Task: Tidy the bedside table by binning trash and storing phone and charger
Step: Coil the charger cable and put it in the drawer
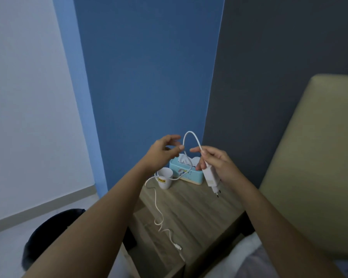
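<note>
My right hand holds the white charger plug above the wooden bedside table, prongs pointing down. Its white cable arches up from the plug, passes through the fingers of my left hand, then drops and trails across the table to its connector near the front edge. A white paper cup stands at the table's back left. No phone is in view.
A light blue tissue box sits at the back of the table against the blue wall. A dark bin stands on the floor to the left. A beige headboard and bedding lie to the right.
</note>
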